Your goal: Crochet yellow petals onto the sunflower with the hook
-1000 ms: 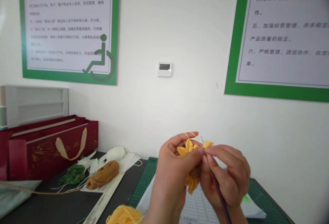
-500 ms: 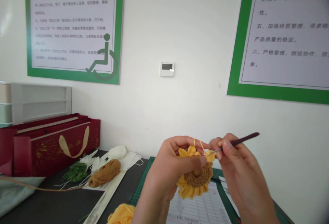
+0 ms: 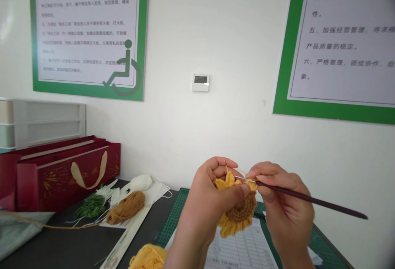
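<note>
My left hand [image 3: 216, 195] is closed on a crocheted sunflower [image 3: 241, 211], with its brown round centre and ruffled yellow petals; the thumb presses its front and hides part of it. A strand of yellow yarn runs up by the left fingers. Between the fingers and thumb of my right hand [image 3: 285, 203] is a crochet hook [image 3: 321, 201] with a dark handle. Its thin metal end points left, across the flower's upper petals, and the handle slants down to the right. The exact tip is hard to make out among the yarn.
A yellow yarn ball [image 3: 148, 257] sits left of my forearm. Farther left lie a brown skein [image 3: 127, 208], green yarn [image 3: 90, 206] and white yarn [image 3: 141, 182], near a red gift bag [image 3: 70, 174]. Beneath my hands, printed paper [image 3: 243, 246] rests on a green cutting mat [image 3: 173, 215].
The hook has swung from handle up-right to handle down-right, its metal end now pointing left over the petals. My right hand has turned with it, and the flower has tilted slightly.
</note>
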Motion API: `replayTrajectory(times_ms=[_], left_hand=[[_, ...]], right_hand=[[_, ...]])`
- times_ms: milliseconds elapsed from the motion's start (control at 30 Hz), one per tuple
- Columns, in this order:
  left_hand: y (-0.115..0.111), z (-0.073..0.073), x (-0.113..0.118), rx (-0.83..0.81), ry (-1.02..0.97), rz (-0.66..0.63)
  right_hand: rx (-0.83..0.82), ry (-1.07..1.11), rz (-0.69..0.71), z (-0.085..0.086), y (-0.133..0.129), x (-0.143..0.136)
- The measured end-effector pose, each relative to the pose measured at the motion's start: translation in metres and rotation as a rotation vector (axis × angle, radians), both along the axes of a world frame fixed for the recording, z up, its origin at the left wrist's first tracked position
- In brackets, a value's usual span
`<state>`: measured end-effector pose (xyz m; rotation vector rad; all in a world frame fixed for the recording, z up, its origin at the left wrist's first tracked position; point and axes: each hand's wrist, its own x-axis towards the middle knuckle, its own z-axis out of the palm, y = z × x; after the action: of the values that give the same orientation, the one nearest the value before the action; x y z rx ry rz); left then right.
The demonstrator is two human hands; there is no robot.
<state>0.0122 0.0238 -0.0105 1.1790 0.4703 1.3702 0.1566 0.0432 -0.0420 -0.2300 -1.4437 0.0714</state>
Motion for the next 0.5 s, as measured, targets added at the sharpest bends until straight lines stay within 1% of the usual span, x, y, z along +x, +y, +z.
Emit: replayTrajectory(times_ms=[67, 167, 233, 367, 400, 433, 467, 500], left_hand=[[-0.004, 0.003, 0.002, 0.011, -0.015, 0.048], [-0.009, 0.006, 0.005, 0.03, -0.022, 0.064], [-0.01, 0.006, 0.007, 0.053, -0.01, 0.078], [-0.007, 0.003, 0.006, 0.093, 0.036, 0.08], [-0.004, 0.002, 0.005, 0.117, 0.069, 0.102], [-0.002, 0.002, 0.002, 0.157, 0.12, 0.149], [0.001, 0.001, -0.001, 0.212, 0.194, 0.223], [0.004, 0.001, -0.005, 0.276, 0.286, 0.33]], right_hand=[[0.011, 0.004, -0.037, 0.001, -0.001, 0.001], [0.051, -0.008, -0.079, 0.001, -0.001, 0.001], [0.074, -0.006, -0.082, 0.001, -0.001, 0.0], [0.081, 0.011, -0.082, 0.001, 0.0, -0.001], [0.091, 0.006, -0.092, 0.002, 0.001, 0.0], [0.103, -0.002, -0.105, 0.002, 0.001, 0.002], [0.12, -0.016, -0.124, 0.002, 0.002, 0.004], [0.137, -0.036, -0.15, 0.003, 0.002, 0.007]])
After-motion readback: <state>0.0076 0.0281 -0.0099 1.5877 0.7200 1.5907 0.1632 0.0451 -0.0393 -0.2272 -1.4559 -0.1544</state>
